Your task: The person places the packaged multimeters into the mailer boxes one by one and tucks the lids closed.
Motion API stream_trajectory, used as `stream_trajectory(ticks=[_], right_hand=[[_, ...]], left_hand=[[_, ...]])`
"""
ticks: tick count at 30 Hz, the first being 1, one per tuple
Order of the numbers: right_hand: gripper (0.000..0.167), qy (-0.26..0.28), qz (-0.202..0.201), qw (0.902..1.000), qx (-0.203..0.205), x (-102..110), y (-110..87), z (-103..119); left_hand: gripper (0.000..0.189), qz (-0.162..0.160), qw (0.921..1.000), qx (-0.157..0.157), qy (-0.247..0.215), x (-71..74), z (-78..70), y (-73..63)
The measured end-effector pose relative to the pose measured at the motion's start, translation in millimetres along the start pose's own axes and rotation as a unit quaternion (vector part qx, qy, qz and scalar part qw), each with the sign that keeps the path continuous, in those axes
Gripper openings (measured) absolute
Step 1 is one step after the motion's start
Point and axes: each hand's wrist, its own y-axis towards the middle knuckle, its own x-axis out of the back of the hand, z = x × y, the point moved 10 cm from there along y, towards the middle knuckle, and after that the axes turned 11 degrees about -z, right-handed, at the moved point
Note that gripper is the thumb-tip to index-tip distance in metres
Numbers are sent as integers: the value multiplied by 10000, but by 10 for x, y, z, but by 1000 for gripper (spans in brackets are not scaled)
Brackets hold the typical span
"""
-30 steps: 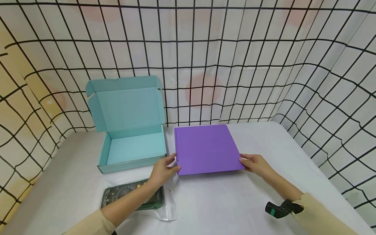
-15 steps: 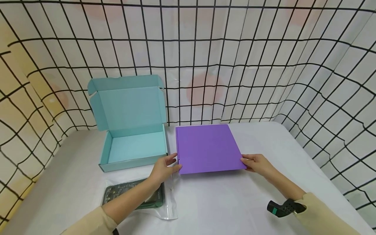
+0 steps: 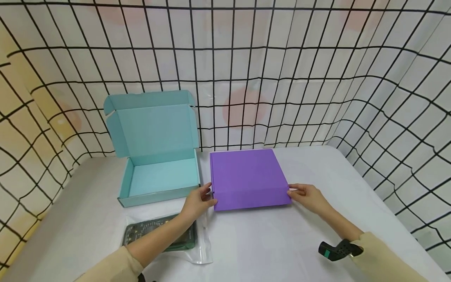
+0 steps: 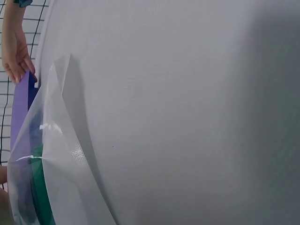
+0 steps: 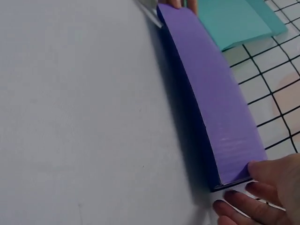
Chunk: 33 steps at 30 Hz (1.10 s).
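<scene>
Left grip [image 3: 197, 203] and right grip [image 3: 308, 196] hold purple box [image 3: 248, 176], long axis left-to-right.

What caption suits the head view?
Left hand and right hand grip the front of a purple box beside an open teal box.

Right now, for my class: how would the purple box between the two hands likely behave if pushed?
The purple box would probably slide rather than roll, being broad and flat-sided. Its front panel might flex, since a crease divides it from the top. Weight is hard to judge: the top hides any contents.
</scene>
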Motion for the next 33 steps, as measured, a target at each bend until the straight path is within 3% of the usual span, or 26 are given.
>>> stream_trajectory(ticks=[2,4,8,14,21,33], right_hand=[[44,-160,-422,9965,710,45,23,101],[46,-289,-748,9858,1476,63,28,221],[46,-573,-750,9620,2563,-14,27,368],[44,-623,-235,9565,2840,-58,72,350],[46,-594,373,9532,2940,-64,117,377],[44,-924,270,9401,3269,-103,99,416]], left_hand=[[59,-23,10000,-1,21,-10,-9,47],[58,-62,10000,-2,-31,-22,-32,107],[56,-116,9998,33,-143,-69,-65,237],[61,-50,9985,-82,538,-143,-115,312],[60,45,9985,-45,536,-184,-134,292],[61,142,9984,0,541,-200,-112,291]])
